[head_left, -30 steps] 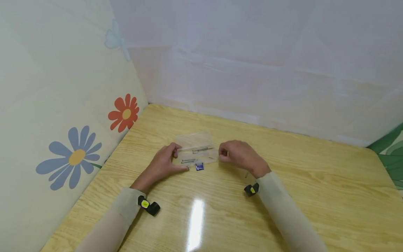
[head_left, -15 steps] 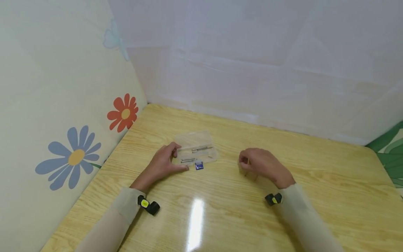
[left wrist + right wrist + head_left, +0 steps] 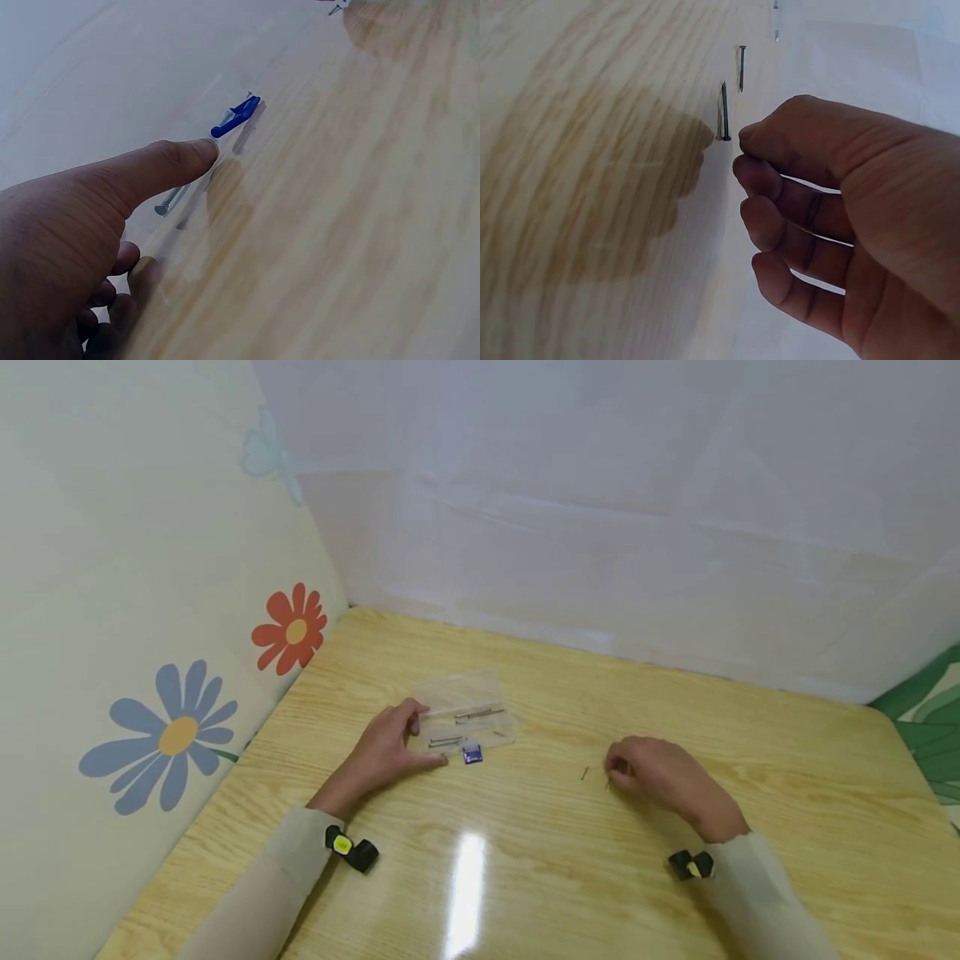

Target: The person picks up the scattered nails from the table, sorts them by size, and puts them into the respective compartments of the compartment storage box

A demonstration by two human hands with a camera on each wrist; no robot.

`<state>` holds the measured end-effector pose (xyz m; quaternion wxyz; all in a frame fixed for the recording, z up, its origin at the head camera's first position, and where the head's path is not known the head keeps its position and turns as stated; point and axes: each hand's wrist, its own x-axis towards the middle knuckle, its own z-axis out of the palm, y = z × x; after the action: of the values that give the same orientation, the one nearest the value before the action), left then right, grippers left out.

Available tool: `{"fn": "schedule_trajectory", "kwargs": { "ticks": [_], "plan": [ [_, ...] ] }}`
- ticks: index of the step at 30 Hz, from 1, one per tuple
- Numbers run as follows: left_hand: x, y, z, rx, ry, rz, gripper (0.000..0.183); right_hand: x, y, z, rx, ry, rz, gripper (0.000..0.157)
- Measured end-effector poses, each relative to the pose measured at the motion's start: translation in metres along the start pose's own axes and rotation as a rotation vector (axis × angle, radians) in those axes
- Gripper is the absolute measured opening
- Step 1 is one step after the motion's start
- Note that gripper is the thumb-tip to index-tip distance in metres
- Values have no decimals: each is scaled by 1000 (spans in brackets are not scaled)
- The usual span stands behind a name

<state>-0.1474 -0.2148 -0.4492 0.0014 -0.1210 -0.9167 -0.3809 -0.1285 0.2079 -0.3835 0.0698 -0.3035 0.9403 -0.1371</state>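
My left hand holds the left end of a clear plastic box, thumb at the near edge and fingers at the far side. The box lies open, its lid tipped back. Several nails lie inside, and a blue latch sits on the near edge by my thumb. To the right, my right hand is low over the table with loosely bent fingers. One nail has its head just beside that thumb, with a small gap showing. A second nail lies a little farther off.
The wood-grain table reaches forward to a pale cloth wall. A panel with printed flowers borders the left side. Each sleeve carries a black wrist camera, one left and one right.
My right hand has left the box's right end and moved right and nearer to me, down by the nails on the table. The left hand keeps its place on the box.
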Motion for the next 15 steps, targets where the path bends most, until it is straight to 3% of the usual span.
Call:
{"fn": "schedule_trajectory", "kwargs": {
  "ticks": [5,15],
  "plan": [
    [0,1,0,9,0,-5,74,-6,5,2,0,8,-19,4],
    [0,-1,1,6,-3,-7,77,-8,6,6,-3,29,-60,9]
  ]
}}
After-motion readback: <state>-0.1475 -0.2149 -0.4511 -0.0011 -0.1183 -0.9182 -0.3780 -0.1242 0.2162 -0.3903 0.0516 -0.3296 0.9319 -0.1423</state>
